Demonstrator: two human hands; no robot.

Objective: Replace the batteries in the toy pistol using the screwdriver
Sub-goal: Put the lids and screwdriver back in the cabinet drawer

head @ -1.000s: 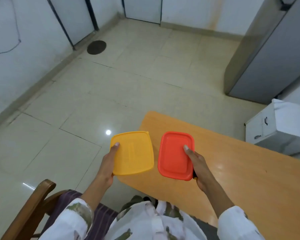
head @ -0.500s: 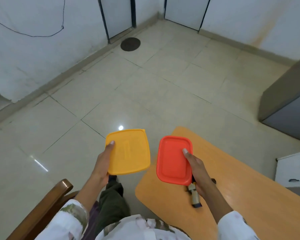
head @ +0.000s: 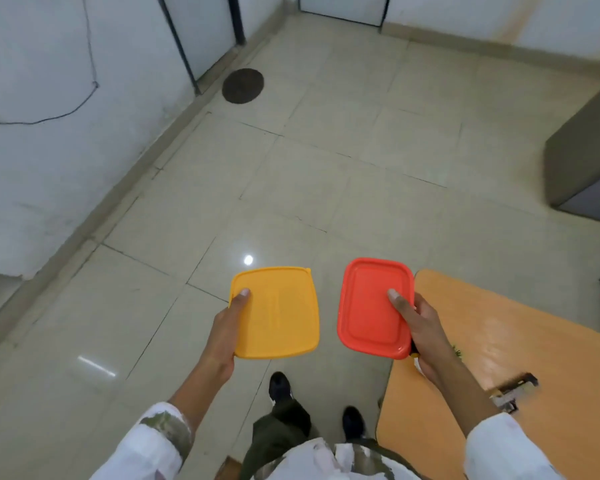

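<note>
At frame centre, the left hand (head: 226,327) grips a square yellow plastic lid (head: 278,311); the right hand (head: 421,327) pinches a rounded red plastic lid (head: 371,306). The blurred toy pistol (head: 513,393) lies on the orange wooden bench (head: 551,358), lower right.

- Single head-worn wide-angle view, looking steeply down and forward over the tiled floor (head: 326,168)
- Near at the bottom: both forearms, table corner (head: 499,341)

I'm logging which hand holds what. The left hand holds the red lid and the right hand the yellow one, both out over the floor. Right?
Not quite: the colours are swapped. In the head view the left hand holds the yellow lid and the right hand the red lid, both out over the floor.
</note>
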